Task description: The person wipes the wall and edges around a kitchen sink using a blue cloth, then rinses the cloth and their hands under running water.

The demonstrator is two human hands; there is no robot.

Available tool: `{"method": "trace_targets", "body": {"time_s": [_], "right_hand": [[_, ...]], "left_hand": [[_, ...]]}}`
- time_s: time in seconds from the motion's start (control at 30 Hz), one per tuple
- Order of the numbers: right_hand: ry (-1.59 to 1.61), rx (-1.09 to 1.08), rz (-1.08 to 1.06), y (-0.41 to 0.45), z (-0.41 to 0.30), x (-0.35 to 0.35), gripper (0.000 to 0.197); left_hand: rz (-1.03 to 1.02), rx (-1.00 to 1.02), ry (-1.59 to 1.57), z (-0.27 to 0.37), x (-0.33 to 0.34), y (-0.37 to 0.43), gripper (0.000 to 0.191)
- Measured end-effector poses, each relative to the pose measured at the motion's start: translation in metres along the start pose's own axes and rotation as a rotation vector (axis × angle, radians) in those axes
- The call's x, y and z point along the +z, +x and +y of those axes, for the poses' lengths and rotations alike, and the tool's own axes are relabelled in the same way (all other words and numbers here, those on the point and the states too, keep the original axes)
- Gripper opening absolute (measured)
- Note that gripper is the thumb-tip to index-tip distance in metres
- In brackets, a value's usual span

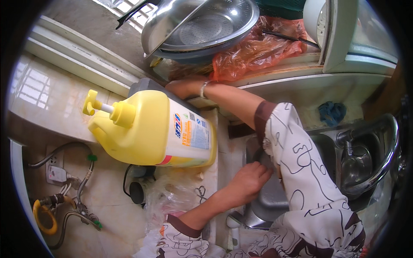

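Note:
My right hand [184, 88], with a bracelet at its wrist, reaches over the window ledge behind a large yellow pump bottle [138, 129]. It is blurred beside a dark grey object [146, 85], and its fingers are mostly hidden. My left hand [250, 180] is lower down, at the near edge of a stainless steel sink [271, 193]. Its fingers are curled, and whether they hold anything does not show. The patterned right sleeve crosses above the sink and covers part of it. The bottle stands on a ledge, its pump pointing left.
A steel colander [206, 30], a cleaver-like blade and a red plastic bag [258, 48] lie by the window. A curved chrome faucet [392, 145] and a blue cloth [332, 113] are at right. Hoses, a plugged-in adapter [57, 173] and clear plastic bags [167, 193] are at left.

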State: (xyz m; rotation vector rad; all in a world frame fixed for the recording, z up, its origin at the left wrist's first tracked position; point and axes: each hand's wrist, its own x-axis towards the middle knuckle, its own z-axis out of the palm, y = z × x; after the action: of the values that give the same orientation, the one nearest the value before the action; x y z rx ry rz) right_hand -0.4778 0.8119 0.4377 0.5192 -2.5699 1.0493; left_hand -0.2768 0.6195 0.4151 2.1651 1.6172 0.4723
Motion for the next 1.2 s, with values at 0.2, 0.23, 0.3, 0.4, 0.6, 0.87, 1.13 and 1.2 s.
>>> {"method": "trace_targets", "body": {"time_s": [0.2, 0.23, 0.3, 0.4, 0.6, 0.87, 1.13, 1.2], "right_hand": [[-0.023, -0.003, 0.027, 0.003, 0.002, -0.001, 0.024], [-0.005, 0.062, 0.014, 0.005, -0.004, 0.0, 0.027], [-0.03, 0.119, 0.007, 0.002, -0.019, 0.001, 0.028], [-0.086, 0.144, 0.007, -0.001, -0.001, -0.007, 0.028], [-0.055, 0.233, -0.066, -0.001, -0.023, -0.007, 0.029], [-0.029, 0.14, -0.008, -0.002, -0.012, 0.001, 0.028], [-0.206, 0.066, -0.054, 0.0, 0.006, 0.003, 0.029], [-0.101, 0.205, 0.006, 0.002, 0.001, 0.001, 0.031]], "left_hand": [[-0.012, 0.075, -0.001, -0.004, 0.007, 0.004, 0.037], [-0.004, 0.105, 0.001, -0.007, 0.008, 0.002, 0.04], [0.001, 0.08, 0.011, -0.007, 0.006, -0.004, 0.039], [0.004, 0.111, 0.022, -0.002, 0.003, 0.007, 0.038], [0.014, 0.08, -0.001, -0.008, 0.005, -0.003, 0.036], [0.012, 0.106, 0.029, -0.005, 0.011, -0.003, 0.039], [-0.055, 0.088, 0.003, -0.003, 0.011, 0.002, 0.043], [-0.064, 0.095, 0.008, -0.008, 0.012, 0.001, 0.044]]}}
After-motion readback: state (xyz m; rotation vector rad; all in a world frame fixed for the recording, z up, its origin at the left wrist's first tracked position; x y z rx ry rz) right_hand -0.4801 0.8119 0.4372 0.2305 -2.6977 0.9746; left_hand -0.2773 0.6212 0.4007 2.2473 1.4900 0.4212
